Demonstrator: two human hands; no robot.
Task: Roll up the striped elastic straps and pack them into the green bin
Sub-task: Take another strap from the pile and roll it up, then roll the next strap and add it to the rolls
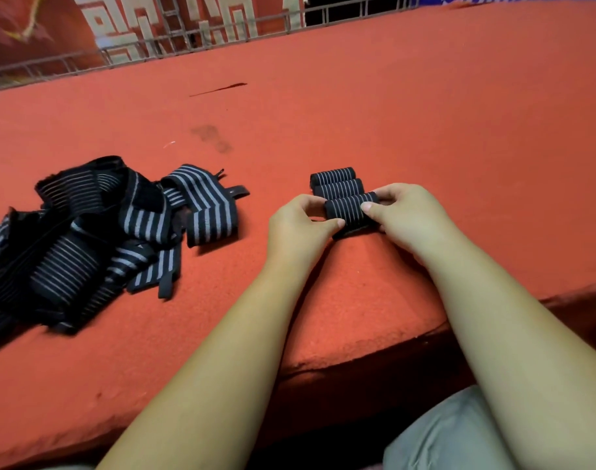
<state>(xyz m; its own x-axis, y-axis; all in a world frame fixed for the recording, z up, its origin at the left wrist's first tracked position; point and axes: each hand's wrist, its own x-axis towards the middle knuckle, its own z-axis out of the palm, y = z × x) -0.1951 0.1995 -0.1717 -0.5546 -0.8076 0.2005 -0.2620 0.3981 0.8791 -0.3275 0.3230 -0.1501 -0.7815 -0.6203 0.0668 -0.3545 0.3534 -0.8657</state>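
Straps with black and grey stripes lie in a loose pile (86, 239) on the left part of the red-covered desk (391, 113), tangled and unrolled, well apart from the hands. Near the desk's front edge the left grip (300, 222) and the right grip (405, 215) hold one rolled strap (352, 208) between them, each with thumb and fingers curled round one end of it. The roll rests on the desk, and a flat dark end of it shows at its near side. Just behind it lie two finished rolls (337, 188), side by side and parallel to the held one, the three making a short row. Farther back the cloth bears a dark smudge (211, 135), and a metal railing (188, 39) runs along the far edge
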